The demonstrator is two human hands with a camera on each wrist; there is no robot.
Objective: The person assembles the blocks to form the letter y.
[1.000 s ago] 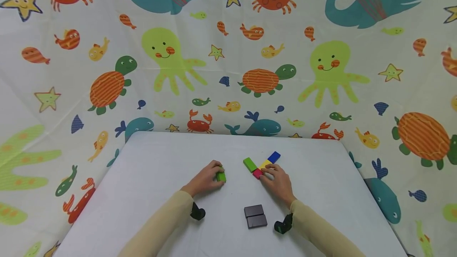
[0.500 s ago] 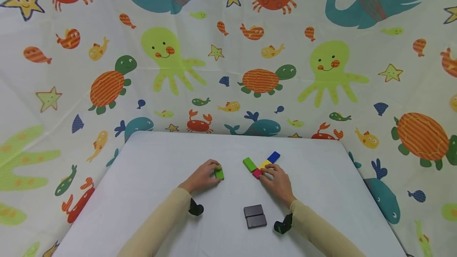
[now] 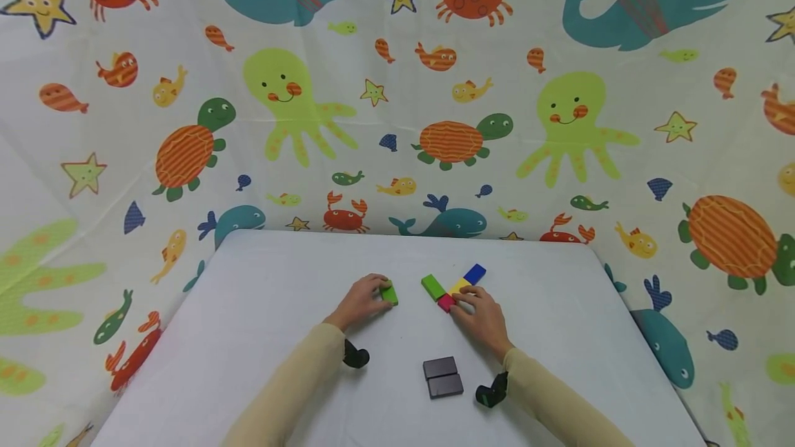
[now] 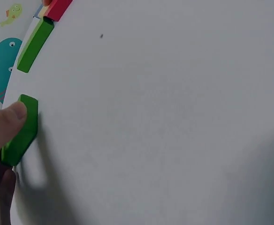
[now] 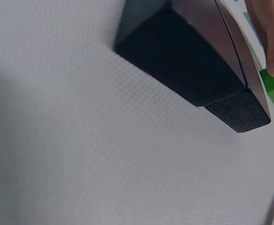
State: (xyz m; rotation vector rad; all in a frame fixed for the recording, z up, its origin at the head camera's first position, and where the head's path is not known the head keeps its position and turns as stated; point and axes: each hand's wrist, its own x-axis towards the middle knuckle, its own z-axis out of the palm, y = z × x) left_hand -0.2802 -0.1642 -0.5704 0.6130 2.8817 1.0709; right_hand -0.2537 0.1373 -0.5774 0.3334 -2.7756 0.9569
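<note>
My left hand (image 3: pixel 363 301) pinches a green block (image 3: pixel 389 293) between thumb and fingers, left of a row of coloured blocks. In the left wrist view this green block (image 4: pixel 28 129) stands on edge, the thumb over one side. My right hand (image 3: pixel 483 319) has its thumb and fingertips around the red block (image 3: pixel 446 303), which meets a yellow block (image 3: pixel 459 286) partly hidden by the fingers. A second green block (image 3: pixel 433 287) runs up and left from the red one. Beyond the yellow lies a blue block (image 3: pixel 475 274). Together they form a V.
Two dark grey blocks (image 3: pixel 444 377) lie side by side on the white table (image 3: pixel 279 281), nearer to me, between the forearms. They loom large in the right wrist view. Behind the table's far edge hangs a sea-animal cloth (image 3: pixel 348 157).
With the green block in its grip, my left hand shifts slightly left, then right and away from me, closer to the V. The right hand and the other blocks stay in place.
</note>
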